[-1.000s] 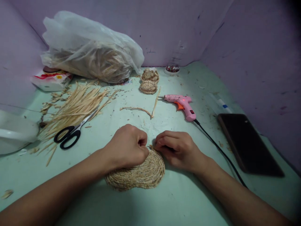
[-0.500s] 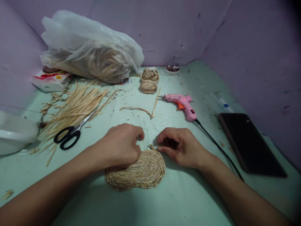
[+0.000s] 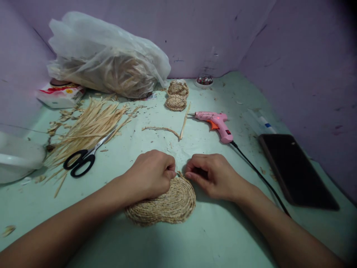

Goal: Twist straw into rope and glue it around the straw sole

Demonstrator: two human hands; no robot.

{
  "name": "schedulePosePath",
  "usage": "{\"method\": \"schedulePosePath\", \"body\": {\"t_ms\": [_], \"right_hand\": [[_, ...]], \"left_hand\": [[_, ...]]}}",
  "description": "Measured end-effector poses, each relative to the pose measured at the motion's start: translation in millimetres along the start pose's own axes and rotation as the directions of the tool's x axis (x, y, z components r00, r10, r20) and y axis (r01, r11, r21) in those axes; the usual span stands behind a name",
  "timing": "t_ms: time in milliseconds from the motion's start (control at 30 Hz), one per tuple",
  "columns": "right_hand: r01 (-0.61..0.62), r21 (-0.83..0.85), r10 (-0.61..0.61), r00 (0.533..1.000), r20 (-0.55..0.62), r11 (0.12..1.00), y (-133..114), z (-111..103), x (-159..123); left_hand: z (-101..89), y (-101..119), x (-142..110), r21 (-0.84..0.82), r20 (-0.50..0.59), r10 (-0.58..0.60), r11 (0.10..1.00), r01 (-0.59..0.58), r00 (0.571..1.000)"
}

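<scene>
A coiled mat of braided straw cord (image 3: 175, 203), shaped like two joined rounds, lies flat on the table. My left hand (image 3: 154, 173) is over its upper left part, thumb and forefinger pinched together by the mat's top edge. Close by on the right, my right hand (image 3: 213, 175) is also pinched, its fingertips beside the loose cord end (image 3: 180, 173) that sticks up from the mat's edge. Whatever either pinch holds is too small or hidden to make out.
Beyond my hands lie a pink glue gun (image 3: 216, 121) with a black cord, a straw braid (image 3: 163, 129) and small coiled pieces (image 3: 176, 102). Scissors (image 3: 83, 160) rest by straw strips (image 3: 89, 126) on the left. A phone (image 3: 298, 171) lies right; a plastic bag (image 3: 108, 63) stands behind.
My left hand has shifted slightly right, and its thumb and forefinger have closed together. My right fingertips have moved slightly and closed; the mat stays in place.
</scene>
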State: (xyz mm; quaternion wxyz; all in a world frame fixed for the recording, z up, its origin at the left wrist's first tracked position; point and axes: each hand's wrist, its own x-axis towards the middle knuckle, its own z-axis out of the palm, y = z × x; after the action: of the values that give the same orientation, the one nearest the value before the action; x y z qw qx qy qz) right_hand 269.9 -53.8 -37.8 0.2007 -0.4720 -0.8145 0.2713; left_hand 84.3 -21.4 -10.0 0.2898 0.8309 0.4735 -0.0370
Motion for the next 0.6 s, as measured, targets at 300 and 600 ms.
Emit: {"method": "schedulePosePath", "body": {"t_ms": [300,600], "right_hand": [[0.043,-0.086,-0.044,0.999,-0.007,0.995,-1,6,-2],[-0.107,0.108,0.124,0.978,-0.168,0.988,-1,-4,-1]], "left_hand": [[8.2,6,0,0.041,-0.052,-0.015,0.999,0.017,0.999],[-25.4,-7,-10,0.108,0.108,-0.072,0.992,0.060,0.992]]}}
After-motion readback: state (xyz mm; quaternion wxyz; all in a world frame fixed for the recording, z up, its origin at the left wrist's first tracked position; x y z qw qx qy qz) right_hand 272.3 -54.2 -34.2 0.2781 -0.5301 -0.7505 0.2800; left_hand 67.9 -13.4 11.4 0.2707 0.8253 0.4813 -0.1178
